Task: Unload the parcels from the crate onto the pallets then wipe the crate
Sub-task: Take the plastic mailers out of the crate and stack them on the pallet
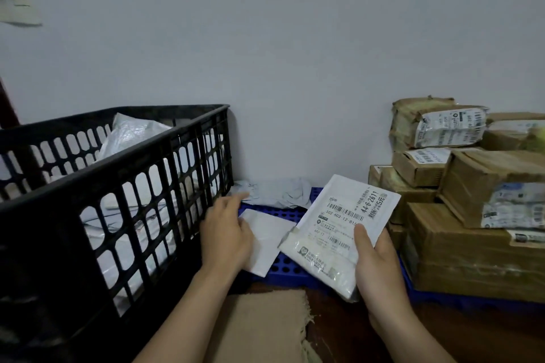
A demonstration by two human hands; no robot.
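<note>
Held parcel: white padded mailer with a printed barcode label [339,227], centre right of the frame, above the pallet.
Right hand [380,268]: grips the mailer's near lower edge, thumb on top of the label.
Long axis: runs up and slightly right, away from the person.
Drop spot: blue perforated plastic pallet [283,270], directly below and left of the mailer.
Left hand [227,233]: lies flat with fingers straight on a thin white flat envelope [271,239] on the pallet.
Nearer hand: the left is just beside the crate wall, so it looks better placed for the next parcel.
Crate: black slotted plastic crate [118,186], left of frame, holds white and grey poly bags [132,132].
Neighbours: brown cardboard boxes [460,244] stacked at right.
</note>
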